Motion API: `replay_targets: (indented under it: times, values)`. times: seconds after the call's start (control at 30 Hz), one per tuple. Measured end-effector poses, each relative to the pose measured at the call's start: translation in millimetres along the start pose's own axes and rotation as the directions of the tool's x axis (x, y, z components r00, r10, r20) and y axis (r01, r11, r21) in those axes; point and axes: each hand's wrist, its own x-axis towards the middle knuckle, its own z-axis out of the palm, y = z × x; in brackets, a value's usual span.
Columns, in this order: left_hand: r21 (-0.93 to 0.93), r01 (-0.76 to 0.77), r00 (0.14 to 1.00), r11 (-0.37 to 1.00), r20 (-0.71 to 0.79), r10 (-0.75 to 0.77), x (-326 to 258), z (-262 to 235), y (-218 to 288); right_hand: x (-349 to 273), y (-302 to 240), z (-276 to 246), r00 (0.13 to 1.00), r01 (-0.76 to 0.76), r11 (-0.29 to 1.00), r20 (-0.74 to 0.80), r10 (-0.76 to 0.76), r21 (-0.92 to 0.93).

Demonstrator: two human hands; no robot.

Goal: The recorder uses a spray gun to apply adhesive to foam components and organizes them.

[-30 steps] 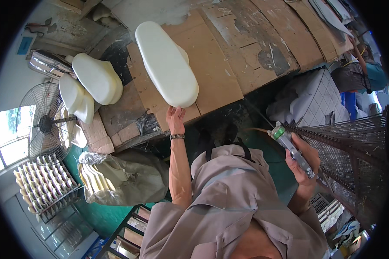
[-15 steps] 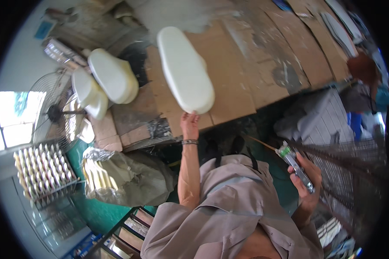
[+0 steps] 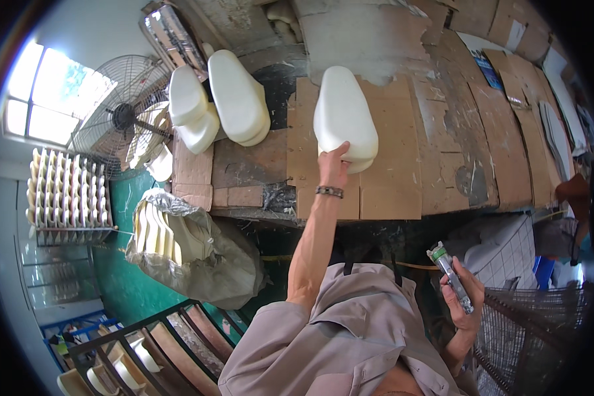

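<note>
My left hand (image 3: 334,164) grips the near end of a smooth cream-white foam-like pad (image 3: 344,113), thumb on top and the other fingers hidden beneath. Long and rounded, the pad is over the cardboard-covered table (image 3: 389,178); whether its far end touches the cardboard I cannot tell. Off to the right, beyond the table's front edge, my right hand (image 3: 466,296) is closed around a slim silver tool (image 3: 453,277) with a green band near its tip. The tool's exact kind is unclear. Its tip points up and away from my body.
Similar white pads (image 3: 237,99) lie stacked at the table's left, beside a wire-caged fan (image 3: 122,115). A plastic bag (image 3: 218,264) of curved cream pieces stands on the green floor. A dark rack (image 3: 171,330) is at lower left, and dark mesh (image 3: 534,336) at lower right.
The near end of the pad now sits deeper in my left hand, with the thumb over its top, and the pad looks turned and foreshortened. The whole view has shifted. My right hand keeps the tool.
</note>
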Motion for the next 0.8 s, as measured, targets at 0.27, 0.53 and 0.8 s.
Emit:
replay_targets:
  times: [0.27, 0.53, 0.8]
  values:
    - [-0.176, -0.189, 0.973, 0.966, 0.102, 0.209, -29.9, 1.4, 2.1, 22.4, -10.0, 20.5, 0.998, -0.012, 1.0, 0.054, 0.013, -0.022]
    - [-0.258, -0.467, 0.825, 0.846, 0.216, 0.522, -15.6, -67.0, 109.7, 51.5, -13.2, 46.2, 0.994, -0.03, 0.999, 0.103, 0.032, -0.014]
    - [-0.336, -0.512, 0.775, 0.791, 0.217, 0.594, 130.4, -199.4, 218.0, 79.0, -13.5, 68.7, 0.977, 0.0, 0.997, 0.213, 0.016, -0.075]
